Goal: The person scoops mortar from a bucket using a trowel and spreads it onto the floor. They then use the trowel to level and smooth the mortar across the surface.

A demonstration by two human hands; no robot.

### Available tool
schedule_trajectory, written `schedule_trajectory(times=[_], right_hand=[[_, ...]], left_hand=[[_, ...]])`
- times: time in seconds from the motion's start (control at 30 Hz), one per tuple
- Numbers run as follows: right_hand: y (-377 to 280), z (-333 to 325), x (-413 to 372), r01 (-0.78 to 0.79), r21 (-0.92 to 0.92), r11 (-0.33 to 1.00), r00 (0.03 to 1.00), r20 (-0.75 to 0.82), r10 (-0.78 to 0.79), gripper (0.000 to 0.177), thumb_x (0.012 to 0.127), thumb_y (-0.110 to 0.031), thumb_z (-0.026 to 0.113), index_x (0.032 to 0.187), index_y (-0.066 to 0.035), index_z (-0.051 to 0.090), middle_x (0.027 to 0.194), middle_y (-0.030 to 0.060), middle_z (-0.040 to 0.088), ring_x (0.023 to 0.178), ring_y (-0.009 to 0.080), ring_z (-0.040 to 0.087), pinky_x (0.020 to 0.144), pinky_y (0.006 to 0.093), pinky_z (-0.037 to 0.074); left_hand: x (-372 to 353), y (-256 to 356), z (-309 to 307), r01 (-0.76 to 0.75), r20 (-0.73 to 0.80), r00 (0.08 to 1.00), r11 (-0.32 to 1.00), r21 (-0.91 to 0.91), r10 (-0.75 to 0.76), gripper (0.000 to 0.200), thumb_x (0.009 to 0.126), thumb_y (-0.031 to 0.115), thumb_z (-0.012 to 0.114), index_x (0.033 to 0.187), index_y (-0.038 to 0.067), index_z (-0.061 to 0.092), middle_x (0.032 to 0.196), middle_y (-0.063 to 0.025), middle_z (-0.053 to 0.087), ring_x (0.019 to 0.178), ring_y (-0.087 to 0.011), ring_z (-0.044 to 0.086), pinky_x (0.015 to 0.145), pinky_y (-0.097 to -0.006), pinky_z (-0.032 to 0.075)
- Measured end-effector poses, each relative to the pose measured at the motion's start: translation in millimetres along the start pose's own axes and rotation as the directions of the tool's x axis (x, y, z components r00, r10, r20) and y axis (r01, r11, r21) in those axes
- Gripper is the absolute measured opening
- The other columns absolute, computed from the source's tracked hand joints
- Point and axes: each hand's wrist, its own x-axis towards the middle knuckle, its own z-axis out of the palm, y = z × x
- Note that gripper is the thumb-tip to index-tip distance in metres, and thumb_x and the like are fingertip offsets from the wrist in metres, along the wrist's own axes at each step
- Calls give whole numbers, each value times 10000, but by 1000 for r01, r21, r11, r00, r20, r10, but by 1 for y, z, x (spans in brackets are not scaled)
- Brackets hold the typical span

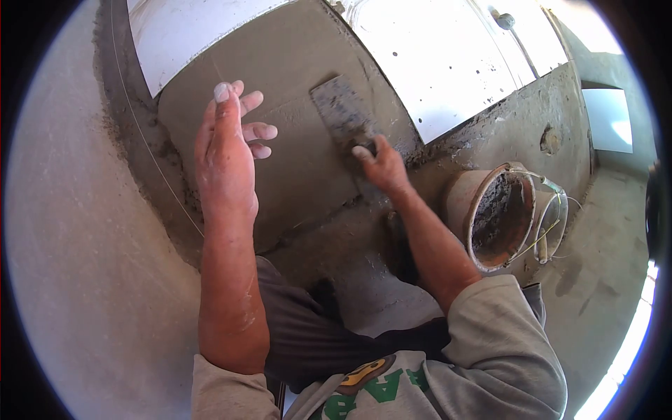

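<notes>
My right hand (381,163) is closed around the handle of a flat rectangular trowel (341,105). The trowel's blade, smeared with grey mortar, lies on or just over a smoothed bed of wet mortar (280,133). My left hand (227,150) is raised above the left part of this bed with its fingers apart and nothing in it. Pale dust marks its fingertips. Large white tiles border the bed: one tile (182,28) at the upper left and another tile (448,63) at the upper right, specked with dark spots.
A bucket (470,210) with mortar inside stands to my right, a smaller pail (556,227) beside it. A mallet-like tool (505,22) lies on the right tile. A thin string (143,143) runs along the left wall (77,210). A white piece (607,119) leans at the far right.
</notes>
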Motion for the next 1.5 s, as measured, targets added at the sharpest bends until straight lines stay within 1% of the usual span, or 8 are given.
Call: schedule_trajectory(times=[0.2,0.3,0.57,0.73,0.83,0.97,1.07,1.5], right_hand=[[11,-42,4,-102,-38,994,993,49,103,551,847,-505,624,1076,-14,524,941,288,632,954,471,587,801,501,465],[-1,-41,-13,-52,-61,997,998,-50,49,542,860,-474,624,1098,0,514,939,279,634,941,461,596,803,502,465],[-129,79,-43,3,15,1000,901,434,-9,494,906,-392,564,1138,23,427,907,265,659,891,430,640,793,519,480],[-133,132,-3,126,73,989,874,463,-145,474,896,-357,569,1126,32,427,894,282,653,861,420,648,778,518,483],[-125,102,20,53,-28,998,958,282,-43,495,897,-394,556,1137,20,428,919,274,656,867,430,643,789,513,485],[-108,47,35,-183,-74,980,974,124,191,486,916,-424,518,1154,-9,430,955,279,652,923,451,626,826,521,476],[-79,34,41,-257,-73,964,966,-14,257,494,912,-472,526,1082,-17,435,910,310,637,910,483,607,817,547,461],[3,-32,4,-268,-142,953,963,-78,259,505,904,-492,506,1095,-26,480,897,324,628,917,502,587,805,556,448]], left_hand=[[-3,7,2,7,-1,1000,1000,8,-7,619,987,488,384,1349,-9,454,1182,-102,603,763,-99,565,678,-243,443],[-3,6,6,8,10,1000,1000,0,-8,608,988,479,389,1349,-5,455,1182,-100,603,760,-98,567,676,-244,444],[0,2,17,16,42,999,999,28,-17,615,985,497,382,1348,6,460,1195,-99,599,761,-96,562,673,-240,442],[-3,4,19,19,49,999,1000,15,-20,619,982,501,385,1346,6,461,1199,-109,594,762,-97,562,667,-238,441],[-1,2,18,22,61,998,1000,4,-22,634,980,513,379,1339,-2,463,1200,-121,591,762,-107,567,675,-253,445],[3,0,22,38,82,996,999,-1,-38,645,978,527,376,1334,-3,465,1201,-127,587,766,-114,568,681,-270,448],[2,0,27,41,113,993,999,12,-42,649,976,536,374,1333,3,468,1201,-127,587,770,-113,566,681,-272,449],[-3,0,49,36,211,977,999,1,-35,668,966,557,385,1319,-3,479,1204,-129,588,753,-107,559,654,-269,458]])
